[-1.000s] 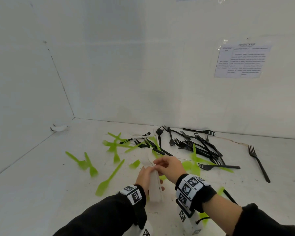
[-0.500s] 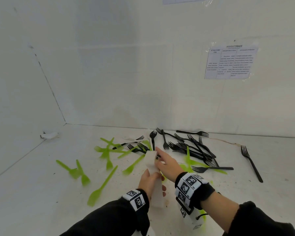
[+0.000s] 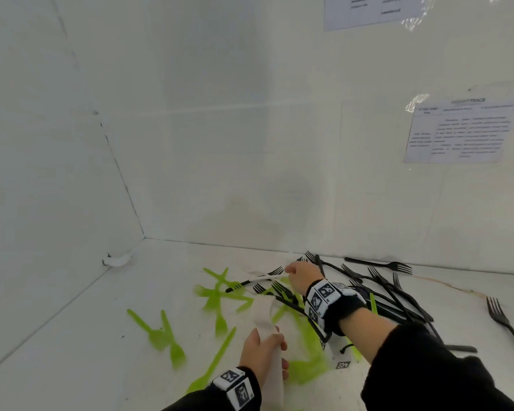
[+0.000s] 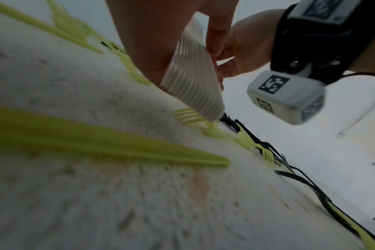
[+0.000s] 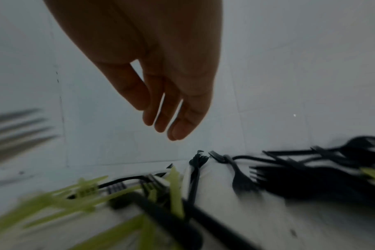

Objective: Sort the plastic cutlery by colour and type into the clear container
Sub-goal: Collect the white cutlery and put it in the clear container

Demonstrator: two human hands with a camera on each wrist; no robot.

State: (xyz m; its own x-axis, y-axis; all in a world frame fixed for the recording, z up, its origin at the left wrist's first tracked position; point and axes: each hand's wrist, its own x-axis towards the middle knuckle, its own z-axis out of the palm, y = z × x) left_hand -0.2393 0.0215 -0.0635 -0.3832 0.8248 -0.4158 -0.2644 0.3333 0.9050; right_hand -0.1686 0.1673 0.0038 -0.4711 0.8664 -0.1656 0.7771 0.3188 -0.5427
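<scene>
I see a stack of white cutlery (image 3: 264,324) in my left hand (image 3: 260,355) — fingers curled round the lower part, the stack standing tilted just above the surface (image 3: 72,351); the left wrist view shows its ribbed edges (image 4: 193,79) packed tight together. Type of piece in the stack: cannot tell. Right hand (image 3: 301,277) is out further back, at the edge of the black fork pile (image 3: 398,295), next to a white piece (image 3: 267,274) lying across a black fork; touching or not — cannot tell from the head view. In the right wrist view its fingers (image 5: 178,118) hang straight and relaxed, nothing held, above the black forks (image 5: 310,175). Green cutlery (image 3: 217,301) is scattered over the surface left of and around the stack, some under the black forks; two green pieces (image 3: 163,336) lie apart to the left, one long green piece (image 3: 217,357) just beside my left hand. One black fork (image 3: 508,324) lies alone far right. Printed sheet (image 3: 457,130) taped on the back wall. Clear container is not in any view.
</scene>
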